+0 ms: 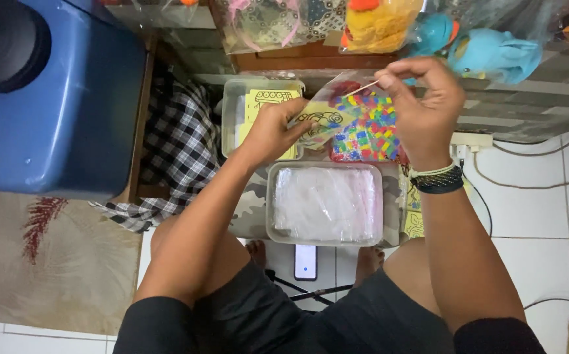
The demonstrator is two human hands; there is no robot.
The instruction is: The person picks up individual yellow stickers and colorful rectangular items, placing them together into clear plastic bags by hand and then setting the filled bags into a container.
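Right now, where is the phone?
In the head view, the phone lies on the white tiled floor between the person's feet, just below the tray of clear plastic bags.

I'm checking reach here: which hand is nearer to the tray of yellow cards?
Left. The left hand overlaps the near-right edge of the tray of yellow cards, holding a clear bag. The right hand is off to the tray's right.

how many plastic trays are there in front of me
3 show. One grey tray of clear bags sits nearest the knees, one with yellow cards lies behind the left hand, and a red one holds coloured packets. Others may be hidden.
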